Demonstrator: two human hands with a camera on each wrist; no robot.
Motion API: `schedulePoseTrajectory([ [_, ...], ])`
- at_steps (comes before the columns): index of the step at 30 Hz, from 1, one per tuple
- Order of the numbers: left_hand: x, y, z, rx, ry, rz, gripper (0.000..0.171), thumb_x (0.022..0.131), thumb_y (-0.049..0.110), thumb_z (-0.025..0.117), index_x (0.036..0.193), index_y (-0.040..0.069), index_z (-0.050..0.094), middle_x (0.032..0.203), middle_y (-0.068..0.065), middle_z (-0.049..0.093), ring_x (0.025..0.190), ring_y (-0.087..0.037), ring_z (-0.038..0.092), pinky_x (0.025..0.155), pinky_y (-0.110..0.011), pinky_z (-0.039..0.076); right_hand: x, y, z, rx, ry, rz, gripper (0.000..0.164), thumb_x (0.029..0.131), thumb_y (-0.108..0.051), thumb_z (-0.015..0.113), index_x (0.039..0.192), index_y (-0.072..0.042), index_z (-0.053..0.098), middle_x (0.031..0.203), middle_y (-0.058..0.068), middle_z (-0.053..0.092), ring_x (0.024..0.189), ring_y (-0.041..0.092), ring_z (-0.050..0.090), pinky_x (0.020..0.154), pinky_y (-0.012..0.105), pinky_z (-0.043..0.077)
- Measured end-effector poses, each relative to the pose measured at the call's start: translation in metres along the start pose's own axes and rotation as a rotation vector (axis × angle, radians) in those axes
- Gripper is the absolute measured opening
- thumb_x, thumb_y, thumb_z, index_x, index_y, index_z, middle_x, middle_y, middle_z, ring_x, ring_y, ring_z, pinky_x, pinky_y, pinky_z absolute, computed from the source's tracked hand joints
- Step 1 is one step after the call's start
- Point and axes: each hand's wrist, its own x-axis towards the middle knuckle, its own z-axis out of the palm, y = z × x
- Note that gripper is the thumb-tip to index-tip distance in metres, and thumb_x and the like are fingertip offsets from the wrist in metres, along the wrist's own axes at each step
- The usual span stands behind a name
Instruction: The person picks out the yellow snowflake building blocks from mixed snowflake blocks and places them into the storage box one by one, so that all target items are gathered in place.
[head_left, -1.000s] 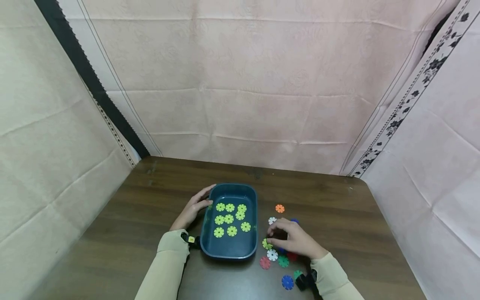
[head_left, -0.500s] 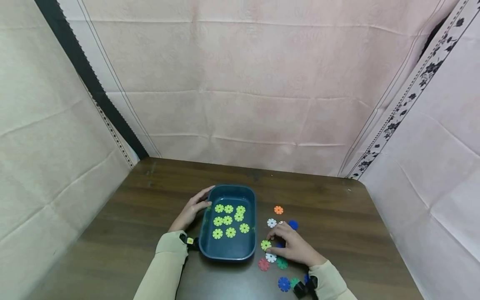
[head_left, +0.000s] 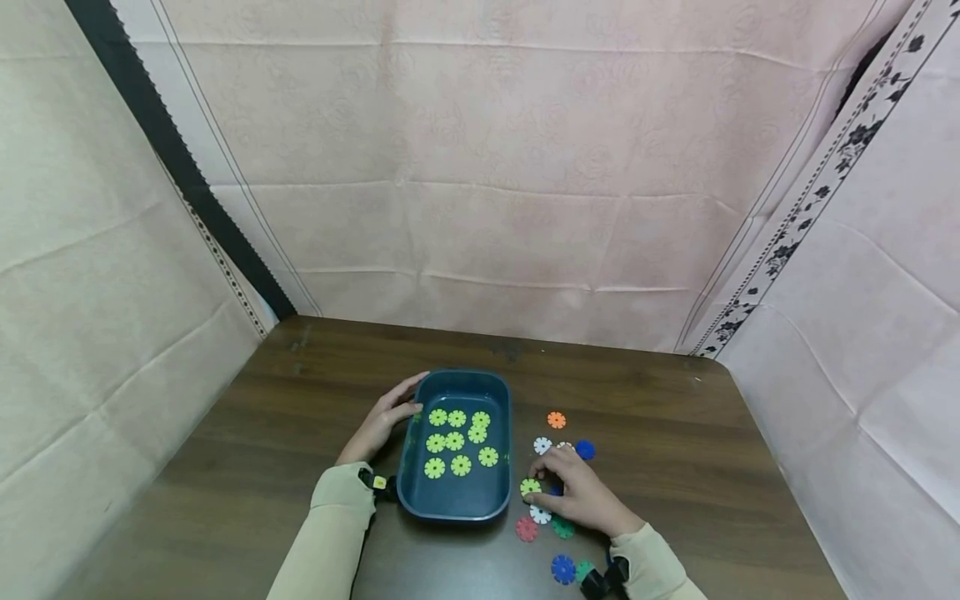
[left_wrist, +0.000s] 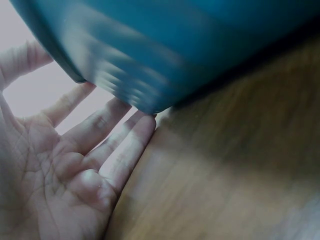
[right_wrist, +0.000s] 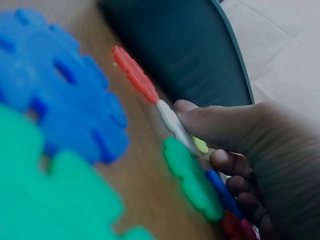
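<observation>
A deep blue-green tray [head_left: 474, 500] stands on the table with several yellow-green snowflake discs [head_left: 461, 465] spread on its bottom. My left hand [head_left: 382, 427] rests on the tray's left side, its long straight fingers touching the outer wall and the thumb at the rim; the left wrist view shows these fingers [left_wrist: 102, 122] up close. Just right of the tray, my right hand [head_left: 581, 493] pinches a yellow-green snowflake disc [head_left: 530, 486] between thumb and index finger. In the right wrist view only a sliver of that disc [right_wrist: 200, 145] shows beyond the thumb.
Around the right hand lie loose snowflake discs: an orange disc [head_left: 557, 420], a white disc [head_left: 540, 515], a red disc [head_left: 527, 529], a green disc [head_left: 562, 527] and blue discs, including a blue disc [head_left: 563, 569] near the right wrist. Pale cloth [head_left: 480, 183] hangs behind the table [head_left: 360, 342].
My right hand has moved slightly left and down, and its thumb and index finger have closed in on the yellow-green disc. The left hand stays at the tray.
</observation>
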Motion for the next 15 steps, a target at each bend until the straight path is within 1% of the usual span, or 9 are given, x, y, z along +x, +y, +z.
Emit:
schedulePoseTrajectory([
  [3, 0.0, -0.0029, 0.0004, 0.001, 0.013, 0.013, 0.053, 0.102, 0.02, 0.056, 0.153, 0.03, 0.044, 0.15, -0.005, 0.048, 0.136, -0.031, 0.042, 0.109, -0.064, 0.027, 0.0003, -0.0009, 0.001, 0.009, 0.015, 0.008, 0.026, 0.085, -0.04, 0.081, 0.1, -0.028, 0.064, 0.096, -0.015, 0.059, 0.092, 0.01, 0.046, 0.077, 0.029, 0.043],
  [6, -0.0001, -0.0035, 0.0006, 0.009, 0.02, 0.014, 0.052, 0.102, 0.021, 0.057, 0.151, 0.032, 0.045, 0.149, -0.002, 0.049, 0.136, -0.029, 0.043, 0.109, -0.063, 0.028, 0.0001, 0.0009, 0.0018, 0.04, 0.029, 0.017, 0.026, 0.086, -0.037, 0.081, 0.101, -0.026, 0.062, 0.096, -0.013, 0.059, 0.09, 0.01, 0.047, 0.076, 0.028, 0.044],
  [8, 0.0002, -0.0035, 0.0004, 0.014, 0.017, 0.008, 0.053, 0.102, 0.018, 0.056, 0.152, 0.03, 0.044, 0.149, -0.004, 0.049, 0.136, -0.031, 0.043, 0.109, -0.063, 0.027, -0.0001, 0.0026, 0.0021, 0.066, 0.037, 0.033, 0.026, 0.087, -0.035, 0.081, 0.104, -0.026, 0.062, 0.097, -0.013, 0.059, 0.089, 0.01, 0.049, 0.076, 0.027, 0.045],
  [12, 0.001, -0.0028, -0.0016, 0.016, -0.004, -0.001, 0.054, 0.103, 0.01, 0.052, 0.155, 0.02, 0.041, 0.151, -0.01, 0.047, 0.136, -0.035, 0.042, 0.109, -0.064, 0.027, -0.0006, 0.0043, 0.0018, 0.1, 0.053, 0.063, 0.026, 0.088, -0.033, 0.079, 0.108, -0.027, 0.063, 0.098, -0.014, 0.06, 0.089, 0.009, 0.052, 0.077, 0.028, 0.048],
  [15, 0.0014, -0.0035, -0.0021, 0.009, -0.012, 0.001, 0.055, 0.104, 0.011, 0.052, 0.156, 0.022, 0.039, 0.153, -0.01, 0.045, 0.137, -0.035, 0.041, 0.109, -0.065, 0.027, -0.0006, 0.0049, 0.0016, 0.098, 0.061, 0.059, 0.027, 0.088, -0.033, 0.08, 0.108, -0.026, 0.064, 0.099, -0.013, 0.06, 0.089, 0.009, 0.053, 0.077, 0.028, 0.048],
])
